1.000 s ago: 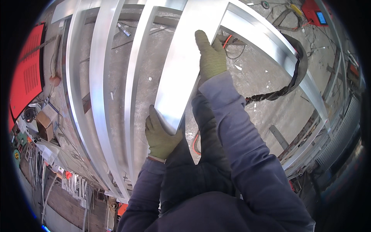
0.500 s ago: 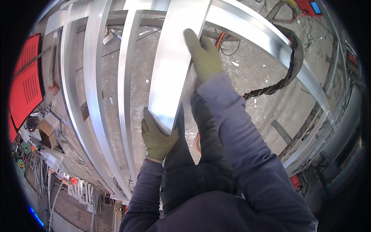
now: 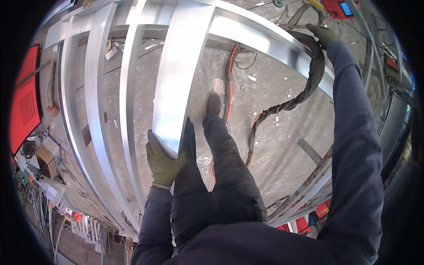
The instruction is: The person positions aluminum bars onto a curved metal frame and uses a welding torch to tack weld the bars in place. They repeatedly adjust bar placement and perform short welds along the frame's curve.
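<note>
My left hand (image 3: 165,164), in an olive work glove, grips the near end of a wide, shiny metal channel (image 3: 179,66). Its thumb lies along the inner side and the fingers curl round the outer edge. The channel's far end meets a curved metal crossbar (image 3: 251,37). My right hand (image 3: 324,35), gloved alike, reaches out at the far right, fingers stretched leftward just beyond a thick black sheathed cable (image 3: 317,66). That cable drapes over the crossbar and runs down to the floor with an orange line beside it. Nothing shows in the right hand.
Several narrower metal channels (image 3: 97,88) run side by side left of the wide one. A red slotted cabinet (image 3: 27,99) stands far left, near a cardboard box (image 3: 46,157). At the upper right is a red machine with a screen (image 3: 342,8). Scraps dot the concrete floor (image 3: 269,145).
My right hand has left the wide channel and moved far right to beside the black cable. My left hand keeps its hold. The view has shifted, showing more floor and my shoe.
</note>
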